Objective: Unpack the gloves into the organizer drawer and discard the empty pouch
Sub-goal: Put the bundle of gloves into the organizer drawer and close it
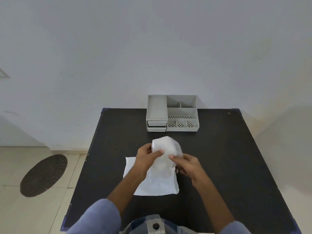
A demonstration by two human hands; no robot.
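Both of my hands hold a translucent white bundle of gloves (pixel 167 147) above the middle of the black table. My left hand (pixel 148 155) grips its left side with the thumb across the front. My right hand (pixel 184 163) pinches its right side. Under them a flat white pouch (pixel 157 184) lies on the table, partly hidden by my left forearm. The grey organizer (pixel 172 114) stands at the table's far edge, its two small drawers (pixel 157 125) at the lower left; the lower one looks slightly pulled out.
The black table (pixel 228 157) has blue corner caps and stands against a pale wall. A dark oval mat (pixel 43 175) lies on the tiled floor to the left. My blue sleeves fill the bottom of the view.
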